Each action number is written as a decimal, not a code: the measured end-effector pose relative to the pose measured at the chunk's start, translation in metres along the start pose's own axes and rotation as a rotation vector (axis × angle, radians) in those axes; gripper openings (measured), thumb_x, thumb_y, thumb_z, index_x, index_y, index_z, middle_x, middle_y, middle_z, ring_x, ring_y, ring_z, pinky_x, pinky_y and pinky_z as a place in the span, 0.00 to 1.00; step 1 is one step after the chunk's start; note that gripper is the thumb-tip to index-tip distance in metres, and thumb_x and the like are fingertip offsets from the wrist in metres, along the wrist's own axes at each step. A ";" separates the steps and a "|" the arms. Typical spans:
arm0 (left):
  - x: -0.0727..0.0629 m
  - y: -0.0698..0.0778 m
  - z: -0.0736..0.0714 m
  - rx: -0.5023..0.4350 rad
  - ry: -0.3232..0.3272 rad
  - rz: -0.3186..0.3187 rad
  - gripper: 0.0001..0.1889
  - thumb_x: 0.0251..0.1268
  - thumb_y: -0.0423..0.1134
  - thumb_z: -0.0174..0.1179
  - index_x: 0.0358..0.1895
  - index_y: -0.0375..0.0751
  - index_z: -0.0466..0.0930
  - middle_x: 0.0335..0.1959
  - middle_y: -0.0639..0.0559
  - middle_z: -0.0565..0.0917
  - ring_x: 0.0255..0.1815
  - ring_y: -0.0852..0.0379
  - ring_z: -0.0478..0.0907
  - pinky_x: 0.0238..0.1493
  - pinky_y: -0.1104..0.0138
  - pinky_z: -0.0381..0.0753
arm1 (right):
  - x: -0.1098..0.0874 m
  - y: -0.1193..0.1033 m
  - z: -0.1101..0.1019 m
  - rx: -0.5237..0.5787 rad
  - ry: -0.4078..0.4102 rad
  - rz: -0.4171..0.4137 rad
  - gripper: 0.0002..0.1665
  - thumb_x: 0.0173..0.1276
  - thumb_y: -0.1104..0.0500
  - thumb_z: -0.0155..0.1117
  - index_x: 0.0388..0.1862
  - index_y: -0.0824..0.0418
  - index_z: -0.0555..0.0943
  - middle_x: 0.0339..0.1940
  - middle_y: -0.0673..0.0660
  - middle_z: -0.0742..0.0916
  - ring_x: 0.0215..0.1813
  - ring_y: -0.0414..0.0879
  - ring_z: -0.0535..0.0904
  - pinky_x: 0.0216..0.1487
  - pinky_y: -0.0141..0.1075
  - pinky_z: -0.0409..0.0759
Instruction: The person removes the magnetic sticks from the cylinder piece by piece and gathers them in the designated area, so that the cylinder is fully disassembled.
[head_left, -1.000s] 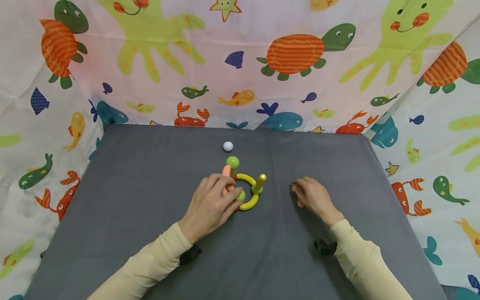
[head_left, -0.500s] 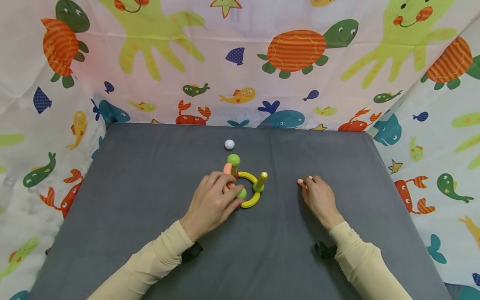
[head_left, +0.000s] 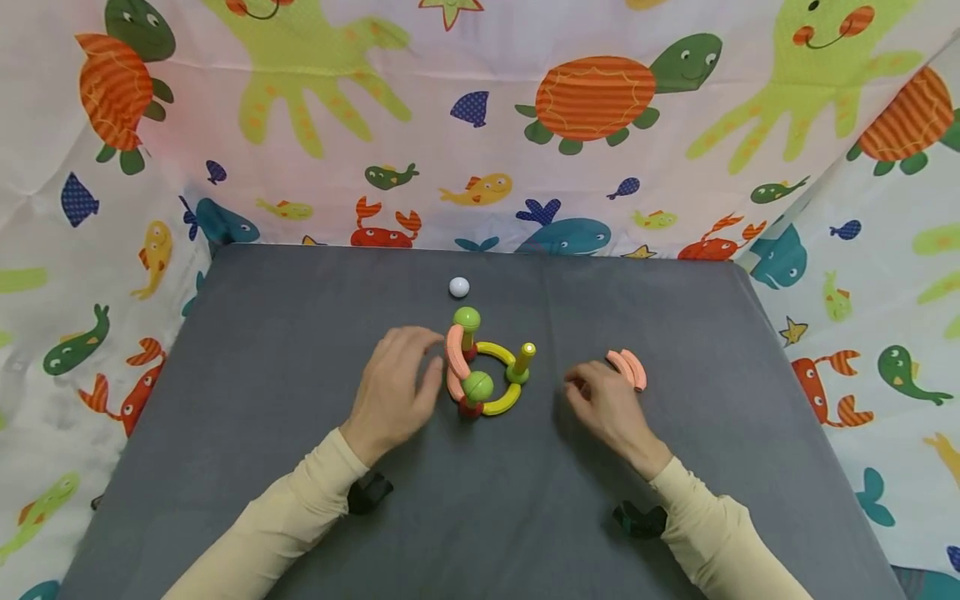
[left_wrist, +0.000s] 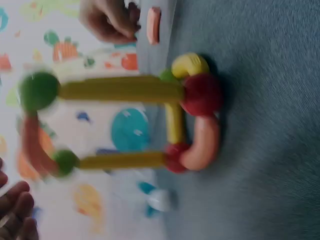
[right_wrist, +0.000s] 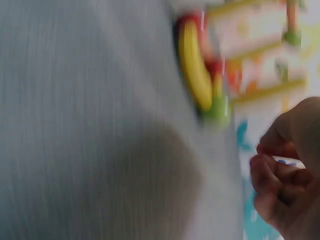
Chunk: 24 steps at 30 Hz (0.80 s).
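Observation:
A toy built of magnetic sticks and balls [head_left: 477, 386] stands mid-table. Its base ring joins curved yellow and pink rods through red and green balls. Yellow sticks [left_wrist: 125, 90] rise from it, and a pink curved rod [head_left: 456, 350] bridges two green top balls. Left of the toy is my left hand [head_left: 393, 392], its fingers spread and apart from it. My right hand [head_left: 606, 408] hovers to the right, fingers loosely curled, with nothing visible between thumb and fingertips in the right wrist view. Just beyond it, two pink curved rods [head_left: 627, 368] lie side by side.
A white ball [head_left: 459, 287] rests behind the toy. Grey cloth [head_left: 300, 333] covers the table, and a sea-animal curtain [head_left: 315, 200] encloses its back and sides.
My left hand has let go of the toy and drawn left. My right hand set its pink curved rods down on the cloth and moved left, toward the toy.

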<state>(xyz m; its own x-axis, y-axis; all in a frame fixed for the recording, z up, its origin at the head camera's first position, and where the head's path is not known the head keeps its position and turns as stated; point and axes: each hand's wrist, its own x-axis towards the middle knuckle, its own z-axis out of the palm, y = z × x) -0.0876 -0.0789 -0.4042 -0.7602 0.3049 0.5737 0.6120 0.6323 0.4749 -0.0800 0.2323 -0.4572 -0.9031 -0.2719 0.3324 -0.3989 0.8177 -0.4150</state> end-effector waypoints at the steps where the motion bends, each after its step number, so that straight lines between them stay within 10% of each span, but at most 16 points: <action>1: 0.003 -0.008 0.001 -0.046 -0.027 -0.076 0.11 0.65 0.32 0.55 0.49 0.36 0.80 0.44 0.45 0.82 0.43 0.50 0.77 0.41 0.59 0.75 | 0.001 -0.011 0.002 0.053 -0.044 -0.018 0.06 0.62 0.65 0.64 0.38 0.62 0.85 0.30 0.53 0.85 0.29 0.41 0.78 0.31 0.35 0.78; 5: 0.012 -0.042 0.014 -0.169 -0.264 -0.317 0.15 0.68 0.30 0.53 0.55 0.37 0.77 0.47 0.47 0.82 0.44 0.53 0.77 0.44 0.61 0.76 | 0.006 -0.048 0.012 0.185 -0.193 -0.034 0.13 0.64 0.62 0.66 0.47 0.60 0.84 0.38 0.53 0.86 0.32 0.39 0.81 0.34 0.31 0.79; 10: 0.018 -0.062 0.033 -0.226 -0.495 -0.408 0.20 0.67 0.32 0.56 0.62 0.40 0.74 0.53 0.47 0.81 0.47 0.53 0.77 0.49 0.59 0.78 | 0.016 -0.072 0.026 0.240 -0.298 -0.030 0.21 0.64 0.55 0.69 0.55 0.57 0.80 0.44 0.56 0.85 0.36 0.46 0.83 0.38 0.31 0.80; 24: 0.036 -0.060 0.058 -0.265 -0.583 -0.382 0.09 0.64 0.39 0.65 0.44 0.41 0.80 0.38 0.48 0.80 0.41 0.52 0.75 0.52 0.57 0.78 | 0.024 -0.091 0.060 0.143 -0.171 -0.034 0.13 0.58 0.53 0.75 0.30 0.55 0.78 0.24 0.51 0.77 0.22 0.35 0.68 0.24 0.27 0.66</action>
<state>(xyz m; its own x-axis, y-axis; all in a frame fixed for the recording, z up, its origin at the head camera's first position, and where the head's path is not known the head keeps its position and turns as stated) -0.1646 -0.0642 -0.4503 -0.8775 0.4736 -0.0753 0.2583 0.5991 0.7578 -0.0747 0.1206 -0.4626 -0.8978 -0.3898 0.2051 -0.4370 0.7296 -0.5261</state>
